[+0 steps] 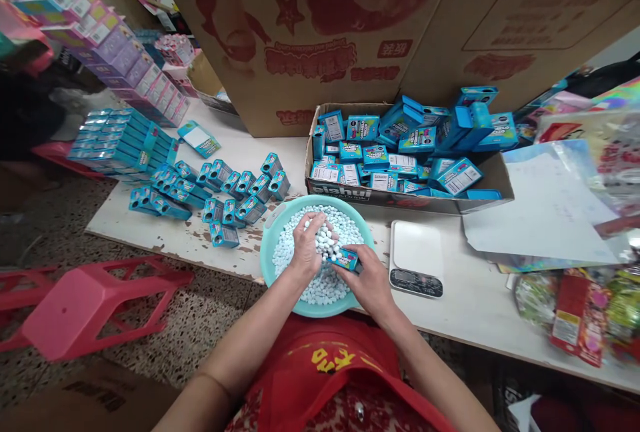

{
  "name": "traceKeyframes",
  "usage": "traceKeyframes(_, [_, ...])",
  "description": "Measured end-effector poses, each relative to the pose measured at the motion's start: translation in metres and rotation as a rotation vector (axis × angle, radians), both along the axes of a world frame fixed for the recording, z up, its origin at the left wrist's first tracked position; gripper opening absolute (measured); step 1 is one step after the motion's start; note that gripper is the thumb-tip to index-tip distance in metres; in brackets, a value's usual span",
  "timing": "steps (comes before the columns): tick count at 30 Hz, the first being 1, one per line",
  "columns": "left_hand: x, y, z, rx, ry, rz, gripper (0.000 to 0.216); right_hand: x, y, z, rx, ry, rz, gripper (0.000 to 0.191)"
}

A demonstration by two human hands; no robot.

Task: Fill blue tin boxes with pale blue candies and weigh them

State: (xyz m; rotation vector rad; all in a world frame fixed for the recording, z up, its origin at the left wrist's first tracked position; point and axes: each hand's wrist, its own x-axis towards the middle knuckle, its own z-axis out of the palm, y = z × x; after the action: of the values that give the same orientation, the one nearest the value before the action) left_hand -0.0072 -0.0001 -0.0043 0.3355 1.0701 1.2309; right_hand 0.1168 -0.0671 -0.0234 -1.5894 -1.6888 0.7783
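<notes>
A turquoise basin (267, 245) full of small white round candies (320, 291) stands at the table's front edge. Over it, my left hand (307, 245) is cupped around a heap of candies. My right hand (369, 279) grips a small blue candy box (345, 259), tilted with one end against the candies in my left palm. Whether candies are passing into the box cannot be made out. To the left stand several small blue boxes (245, 182) in loose rows. Behind the basin, an open carton (400, 200) holds many more blue boxes (363, 128), lying in a jumble.
A white kitchen scale (416, 245) lies right of the basin. Tall stacks of pink and purple boxes (125, 62) and wrapped blue packs (117, 145) stand left. A big cardboard box (280, 99) blocks the back. Papers (540, 219) and candy bags (575, 319) cover the right. A red stool (85, 312) stands below.
</notes>
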Motion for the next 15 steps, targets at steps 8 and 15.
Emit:
traceKeyframes(8, [0.0016,0.0022,0.0019,-0.007,0.071,-0.015,0.032,0.0012,0.0032,0.0016,-0.046,0.035,-0.022,0.029])
traceKeyframes(15, [0.0028,0.0011,0.0054,0.008,0.073,-0.033,0.031,-0.0006,0.0046,0.0021,-0.077,0.06,-0.032,0.029])
